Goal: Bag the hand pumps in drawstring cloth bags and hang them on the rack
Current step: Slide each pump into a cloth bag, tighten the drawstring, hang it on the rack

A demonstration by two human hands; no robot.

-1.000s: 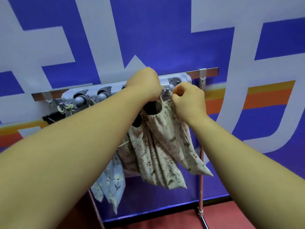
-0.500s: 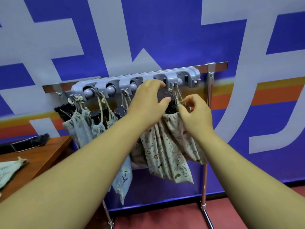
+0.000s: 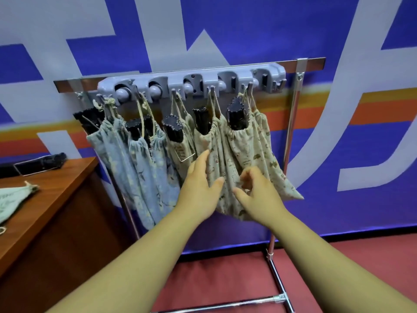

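Hung on the rack at frame centre: cloth bag, pump poking out. Holding nothing in left grip or right grip, both slack. Might drag the cord off its hook if snagged.

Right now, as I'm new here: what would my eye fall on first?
Five bags hang in a row from the grey rack, a black pump handle poking from each. The left hand and right hand are low before the beige bags. On the table at left lie a spare bag and a pump.
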